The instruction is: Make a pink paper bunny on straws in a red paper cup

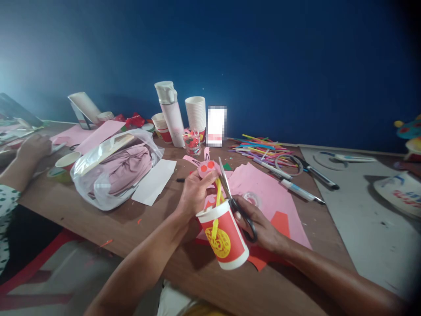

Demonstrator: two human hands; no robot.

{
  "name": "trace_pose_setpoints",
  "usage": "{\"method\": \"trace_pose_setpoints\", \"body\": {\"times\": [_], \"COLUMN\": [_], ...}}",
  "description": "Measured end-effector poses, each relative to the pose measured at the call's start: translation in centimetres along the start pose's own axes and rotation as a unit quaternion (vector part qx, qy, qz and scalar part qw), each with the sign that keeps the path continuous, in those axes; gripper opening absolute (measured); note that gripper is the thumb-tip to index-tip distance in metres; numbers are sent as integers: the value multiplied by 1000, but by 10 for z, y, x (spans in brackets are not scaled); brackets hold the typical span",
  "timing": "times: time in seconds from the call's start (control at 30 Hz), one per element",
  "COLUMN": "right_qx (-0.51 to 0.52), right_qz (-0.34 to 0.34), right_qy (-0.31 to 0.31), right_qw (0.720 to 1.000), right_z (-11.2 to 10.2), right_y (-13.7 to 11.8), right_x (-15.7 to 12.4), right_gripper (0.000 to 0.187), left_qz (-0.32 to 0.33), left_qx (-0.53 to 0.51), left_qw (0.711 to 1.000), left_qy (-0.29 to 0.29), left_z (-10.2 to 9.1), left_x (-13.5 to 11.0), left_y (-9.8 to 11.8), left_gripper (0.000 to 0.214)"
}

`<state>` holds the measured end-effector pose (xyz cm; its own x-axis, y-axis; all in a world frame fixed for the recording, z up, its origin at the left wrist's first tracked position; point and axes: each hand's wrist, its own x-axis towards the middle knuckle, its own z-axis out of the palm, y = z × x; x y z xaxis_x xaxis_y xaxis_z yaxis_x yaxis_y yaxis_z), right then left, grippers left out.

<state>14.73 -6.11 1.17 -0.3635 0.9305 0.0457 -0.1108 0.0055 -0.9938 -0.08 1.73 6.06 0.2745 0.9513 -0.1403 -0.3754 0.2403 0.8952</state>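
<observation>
My left hand (194, 193) pinches a pink paper rabbit face (208, 166) with long ears and two red round spots. Below it a yellow strip (219, 193), perhaps a straw, runs down into a red and white paper cup (218, 235) with a yellow printed emblem. The cup is tilted in front of my wrists; what supports it is partly hidden. My right hand (255, 219) is closed round black-handled scissors (225, 180). Their blades point up beside the rabbit face and the yellow strip; whether they touch either, I cannot tell.
Pink paper (266, 188) lies under my right hand. Colourful straws (253, 147), tape and pens (299, 189) are behind it. A plastic bag (108, 175), white flask (173, 118) and stacked cups (195, 112) stand left and back. Another person's hand (34, 147) rests far left.
</observation>
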Motion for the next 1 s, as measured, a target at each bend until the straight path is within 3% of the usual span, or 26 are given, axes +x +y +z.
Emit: {"method": "trace_pose_setpoints", "body": {"times": [1.0], "right_qx": [-24], "right_qz": [-11], "right_qy": [42], "right_qw": [999], "right_z": [3], "right_y": [0], "right_x": [1], "right_gripper": [33], "left_qz": [-8], "left_qx": [-5], "left_qw": [1000], "left_qy": [-20], "left_z": [-2], "left_x": [2], "left_y": [-2], "left_gripper": [21]}}
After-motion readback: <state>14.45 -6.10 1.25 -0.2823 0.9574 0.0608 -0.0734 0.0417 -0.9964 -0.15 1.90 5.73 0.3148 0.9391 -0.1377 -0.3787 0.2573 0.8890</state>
